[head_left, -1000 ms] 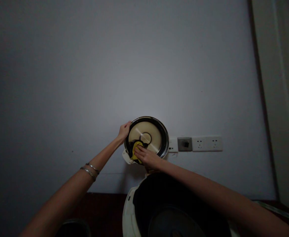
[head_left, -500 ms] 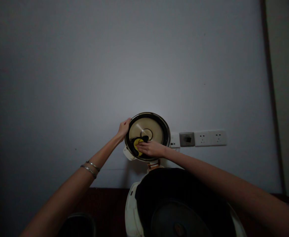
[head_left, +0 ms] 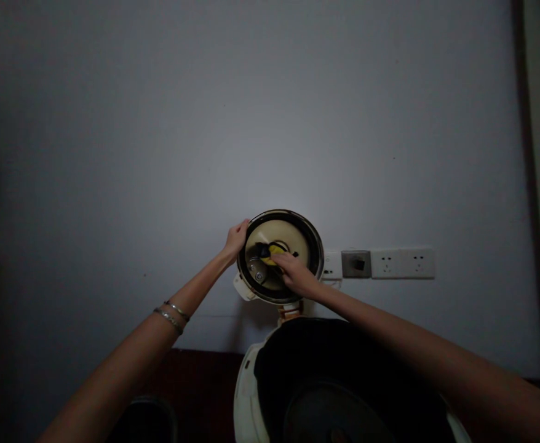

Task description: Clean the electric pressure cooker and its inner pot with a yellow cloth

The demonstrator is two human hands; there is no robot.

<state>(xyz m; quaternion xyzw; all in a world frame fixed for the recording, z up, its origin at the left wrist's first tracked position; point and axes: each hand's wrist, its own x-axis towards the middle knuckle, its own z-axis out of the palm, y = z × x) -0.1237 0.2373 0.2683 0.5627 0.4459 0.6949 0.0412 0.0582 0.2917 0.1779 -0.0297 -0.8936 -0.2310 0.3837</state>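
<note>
I see left hand [head_left: 237, 236] gripping lid [head_left: 294, 232], right hand [head_left: 296, 274] holding yellow cloth [head_left: 277, 249] between; best brace lid, rub evenly.

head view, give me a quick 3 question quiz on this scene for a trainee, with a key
1. Which hand holds the cloth against the lid?
2. Pick one. The lid is: a) shut, b) raised open, c) lying on the floor.
3. Fill in: white ____ are mounted on the wall, to the picture's right of the lid.

Key:
1. The right hand.
2. b.
3. Sockets.
</note>
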